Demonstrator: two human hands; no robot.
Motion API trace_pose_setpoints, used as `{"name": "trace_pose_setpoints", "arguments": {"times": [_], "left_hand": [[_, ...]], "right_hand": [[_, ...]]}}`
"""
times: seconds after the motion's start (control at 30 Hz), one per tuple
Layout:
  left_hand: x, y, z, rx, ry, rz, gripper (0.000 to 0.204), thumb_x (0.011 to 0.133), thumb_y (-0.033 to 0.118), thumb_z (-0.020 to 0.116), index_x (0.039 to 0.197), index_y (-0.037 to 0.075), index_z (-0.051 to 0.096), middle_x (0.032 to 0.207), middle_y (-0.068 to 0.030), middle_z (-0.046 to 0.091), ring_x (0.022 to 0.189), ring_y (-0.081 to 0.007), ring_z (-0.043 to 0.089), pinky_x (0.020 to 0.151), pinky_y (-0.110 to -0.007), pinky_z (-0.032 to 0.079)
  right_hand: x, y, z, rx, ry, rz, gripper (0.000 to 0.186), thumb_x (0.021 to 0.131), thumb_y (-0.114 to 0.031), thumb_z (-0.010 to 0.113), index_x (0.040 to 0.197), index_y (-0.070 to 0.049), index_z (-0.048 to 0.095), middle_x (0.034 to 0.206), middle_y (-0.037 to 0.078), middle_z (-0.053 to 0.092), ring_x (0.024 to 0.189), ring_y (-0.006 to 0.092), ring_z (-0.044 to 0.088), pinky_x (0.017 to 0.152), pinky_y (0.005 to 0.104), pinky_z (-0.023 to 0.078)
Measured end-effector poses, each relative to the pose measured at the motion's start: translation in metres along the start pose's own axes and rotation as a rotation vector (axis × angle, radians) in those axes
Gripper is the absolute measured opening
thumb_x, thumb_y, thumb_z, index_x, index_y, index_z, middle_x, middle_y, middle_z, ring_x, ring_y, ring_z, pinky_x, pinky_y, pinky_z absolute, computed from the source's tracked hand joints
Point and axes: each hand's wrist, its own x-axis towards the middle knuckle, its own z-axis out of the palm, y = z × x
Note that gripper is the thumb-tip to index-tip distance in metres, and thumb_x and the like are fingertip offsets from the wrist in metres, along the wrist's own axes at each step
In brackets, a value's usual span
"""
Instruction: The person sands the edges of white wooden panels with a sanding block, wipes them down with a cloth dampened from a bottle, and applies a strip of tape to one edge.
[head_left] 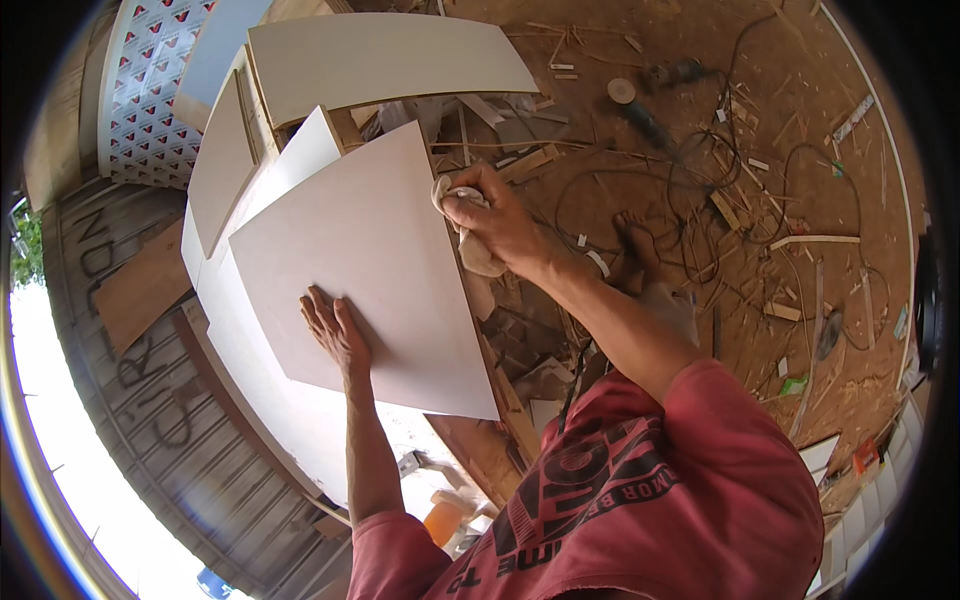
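Note:
A large white panel (350,240) lies on top of other white boards. My left hand (334,332) rests on its lower middle, palm down with the fingers spread. At the panel's upper right edge my right hand (490,220) grips a crumpled, pale beige cloth (480,255), which hangs beside that edge. Under the panel, another white sheet (215,275) shows at the left.
More boards (390,55) lie beyond the panel, beside a patterned sheet (150,90) and corrugated metal (120,400). The dirt floor (840,200) at the right holds scrap wood, cords and a power tool (645,120). A bare foot (635,240) shows near my right arm.

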Motion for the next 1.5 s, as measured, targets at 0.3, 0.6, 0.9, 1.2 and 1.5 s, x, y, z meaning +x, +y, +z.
{"name": "trace_pose_setpoints", "arguments": {"times": [0.3,0.6,0.9,1.2,1.5], "left_hand": [[0.002,0.001,0.000,0.001,-0.002,0.008,0.066,0.099,0.050,0.031,0.149,0.007,0.027,0.156,-0.0204,0.017,0.144,-0.0359,0.012,0.116,-0.048,0.012],[0.001,-0.007,0.001,0.003,0.007,-0.004,0.065,0.099,0.050,0.032,0.149,0.008,0.028,0.155,-0.0206,0.017,0.144,-0.0360,0.012,0.116,-0.048,0.011],[0.005,-0.007,0.003,-0.014,0.015,-0.017,0.064,0.099,0.049,0.033,0.148,0.008,0.030,0.155,-0.0210,0.018,0.144,-0.0363,0.013,0.115,-0.048,0.012],[0.008,-0.004,0.002,-0.018,0.023,-0.029,0.065,0.099,0.049,0.034,0.148,0.007,0.030,0.154,-0.0214,0.020,0.144,-0.0374,0.013,0.115,-0.049,0.012],[0.007,-0.009,0.001,-0.002,0.012,-0.023,0.066,0.099,0.050,0.033,0.148,0.007,0.029,0.155,-0.0218,0.018,0.144,-0.0371,0.013,0.115,-0.049,0.011]], "right_hand": [[0.017,0.013,-0.005,0.247,-0.085,0.040,0.020,0.090,-0.020,0.064,0.097,-0.009,0.049,0.084,0.000,0.052,0.074,0.0084,0.049,0.062,0.0253,0.042],[0.001,0.022,-0.003,0.284,-0.157,0.121,0.029,0.088,-0.025,0.069,0.101,-0.009,0.048,0.084,0.001,0.052,0.071,0.0068,0.051,0.056,0.0231,0.047],[0.004,0.021,-0.002,0.222,-0.192,0.161,0.023,0.090,-0.025,0.064,0.098,-0.008,0.051,0.081,0.002,0.053,0.069,0.0085,0.053,0.058,0.0249,0.047],[-0.003,0.029,-0.004,0.140,-0.238,0.191,0.024,0.090,-0.028,0.064,0.096,-0.007,0.052,0.080,0.000,0.053,0.071,0.0083,0.052,0.061,0.0266,0.046],[0.000,0.029,-0.003,0.198,-0.199,0.214,0.034,0.088,-0.035,0.068,0.106,-0.010,0.053,0.087,-0.002,0.053,0.074,0.0070,0.053,0.054,0.0257,0.050]]}}
